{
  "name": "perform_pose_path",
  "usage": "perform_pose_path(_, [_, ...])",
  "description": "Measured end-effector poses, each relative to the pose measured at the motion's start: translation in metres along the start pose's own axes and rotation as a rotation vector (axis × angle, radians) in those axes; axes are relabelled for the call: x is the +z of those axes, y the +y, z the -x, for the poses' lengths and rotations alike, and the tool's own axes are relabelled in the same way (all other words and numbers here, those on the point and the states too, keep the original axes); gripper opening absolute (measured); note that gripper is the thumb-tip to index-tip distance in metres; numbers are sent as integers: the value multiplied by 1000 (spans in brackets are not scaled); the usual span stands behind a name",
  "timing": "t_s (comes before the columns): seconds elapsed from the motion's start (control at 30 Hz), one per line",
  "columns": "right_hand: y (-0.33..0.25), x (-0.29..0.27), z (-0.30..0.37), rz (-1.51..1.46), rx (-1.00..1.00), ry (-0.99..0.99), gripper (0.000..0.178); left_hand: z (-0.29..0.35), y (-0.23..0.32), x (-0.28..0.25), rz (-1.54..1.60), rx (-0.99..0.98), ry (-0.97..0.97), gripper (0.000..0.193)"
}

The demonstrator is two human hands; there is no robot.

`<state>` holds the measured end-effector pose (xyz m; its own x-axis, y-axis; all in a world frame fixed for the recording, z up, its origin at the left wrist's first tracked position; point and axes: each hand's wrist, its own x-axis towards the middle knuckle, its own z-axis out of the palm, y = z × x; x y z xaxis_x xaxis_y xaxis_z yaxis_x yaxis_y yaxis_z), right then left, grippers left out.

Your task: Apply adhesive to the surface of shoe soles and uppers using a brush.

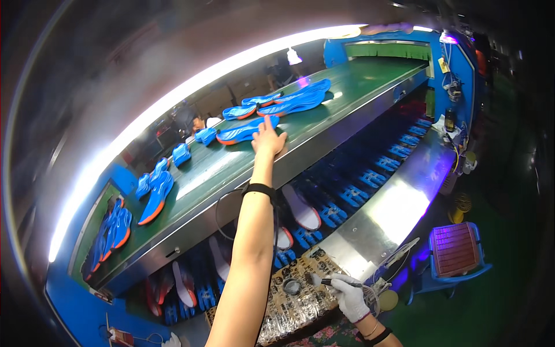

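Note:
My bare left hand (269,140) reaches over the green conveyor belt (306,127), fingers spread, fingertips on or just above a blue shoe sole (237,133) with an orange edge. Behind that sole lie more blue soles (303,99), partly overlapping. My right hand (350,298), in a white glove, is closed around the dark handle of a brush (314,280). The bristles are beside a small dark cup (292,286) with grey contents. Cup and brush are over a tape-covered board (272,324) in front of me.
Below the belt, a lower line carries blue fixtures (354,196) and pale soles (300,208). A metal ledge (381,217) runs along its near side. Further blue soles (156,196) lie at the belt's left. A stool (457,251) stands at right; a person (199,123) is beyond the belt.

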<state>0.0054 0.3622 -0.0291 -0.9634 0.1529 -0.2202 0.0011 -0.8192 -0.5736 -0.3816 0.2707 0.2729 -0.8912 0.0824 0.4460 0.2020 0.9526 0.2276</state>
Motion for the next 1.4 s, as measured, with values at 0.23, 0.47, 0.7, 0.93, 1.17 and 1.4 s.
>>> perform_pose_path(0.23, [0,7,7,10,30,-43,17,22,-62,-38,458,92,661,51])
perform_pose_path(0.47, [8,16,19,-12,76,-22,16,181,-147,-135,2129,-127,207,42])
perform_pose_path(0.7, [0,40,17,14,14,-121,19,345,-168,-119,1371,-73,364,101])
perform_pose_path(0.93, [-16,92,42,-113,-35,-236,20,414,-196,-42,1838,-468,71,64])
perform_pose_path(1.17, [1,132,58,586,-228,-457,25,526,-177,32,2215,-683,-501,84])
perform_pose_path(1.4, [24,127,38,962,-733,-555,24,520,-145,35,2227,-832,-359,98])
